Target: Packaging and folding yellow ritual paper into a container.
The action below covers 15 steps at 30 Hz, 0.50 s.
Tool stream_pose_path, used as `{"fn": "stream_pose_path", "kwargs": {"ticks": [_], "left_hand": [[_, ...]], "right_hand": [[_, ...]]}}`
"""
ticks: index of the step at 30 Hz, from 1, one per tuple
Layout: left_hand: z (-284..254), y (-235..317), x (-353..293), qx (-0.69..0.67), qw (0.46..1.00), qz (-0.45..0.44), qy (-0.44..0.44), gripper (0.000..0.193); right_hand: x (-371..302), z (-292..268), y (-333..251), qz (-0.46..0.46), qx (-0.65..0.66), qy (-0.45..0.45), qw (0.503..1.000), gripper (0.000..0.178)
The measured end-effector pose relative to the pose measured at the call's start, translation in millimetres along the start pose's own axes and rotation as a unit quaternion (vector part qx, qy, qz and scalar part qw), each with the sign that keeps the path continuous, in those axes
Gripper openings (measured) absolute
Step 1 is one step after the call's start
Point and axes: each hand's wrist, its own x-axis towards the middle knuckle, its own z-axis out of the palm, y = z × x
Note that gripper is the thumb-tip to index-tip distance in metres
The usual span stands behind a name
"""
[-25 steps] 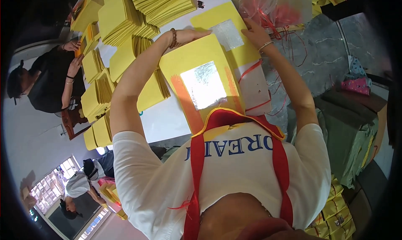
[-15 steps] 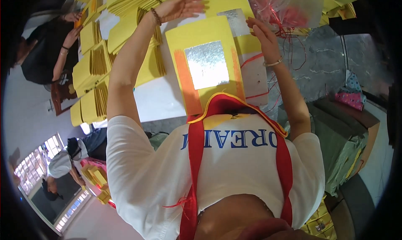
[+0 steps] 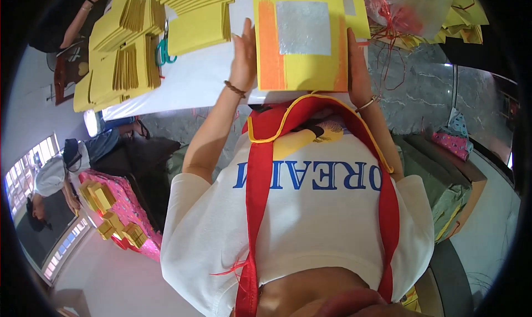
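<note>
In front of my chest lies yellow joss paper (image 3: 302,70) with a silver foil square and an orange band down each side; whether it is one sheet or a pile I cannot tell. My left hand (image 3: 244,57) stands along its left edge, fingers stretched out. Along the right edge is my right hand (image 3: 359,68), its fingers straight and partly hidden. The paper lies between my two palms, its near edge close to my red apron (image 3: 293,113). Another yellow sheet (image 3: 357,18) with silver foil shows behind it at the right.
Folded yellow paper bundles (image 3: 199,29) cover the white table (image 3: 194,73) to the left, with teal-handled scissors (image 3: 164,51) among them. A clear plastic bag (image 3: 404,7) with red ties lies at the far right. Another person's arm (image 3: 77,26) reaches in at the far left.
My hands have come down from the far edge to both sides of the joss paper. The paper now sits straighter and appears higher in view, as the view has shifted.
</note>
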Motion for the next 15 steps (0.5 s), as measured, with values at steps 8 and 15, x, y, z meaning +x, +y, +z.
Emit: {"fn": "stream_pose_path", "kwargs": {"ticks": [8, 15], "left_hand": [[10, -24, -13, -0.053, 0.998, -0.01, 0.028, 0.078], [9, -28, -16, -0.12, 0.986, -0.111, 0.041, 0.068]], "right_hand": [[-17, 21, 2, 0.145, 0.251, 0.099, 0.952, 0.065], [-23, 11, 35, 0.143, 0.264, 0.107, 0.948, 0.061]]}}
